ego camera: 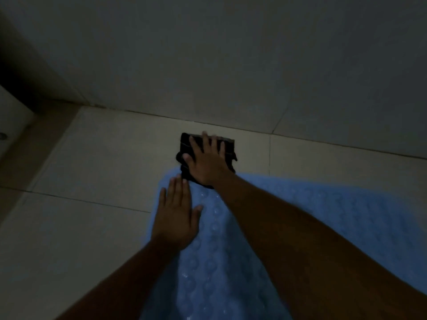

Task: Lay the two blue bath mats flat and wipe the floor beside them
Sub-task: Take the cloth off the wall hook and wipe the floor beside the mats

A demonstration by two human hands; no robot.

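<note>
A pale blue bath mat (323,222) with raised bubbles lies flat on the tiled floor, filling the lower right. Only one mat shows. My left hand (176,213) rests palm down on the mat's left edge, fingers straight and together. My right hand (208,158) presses flat, fingers spread, on a dark folded cloth (228,146) that lies on the floor tile just beyond the mat's far edge, close to the wall. The scene is dim.
A tiled wall (231,54) rises right behind the cloth. A darker raised ledge (34,144) runs along the left, with a white fixture (9,125) beyond it. Light floor tiles (92,172) spread to the left of the mat.
</note>
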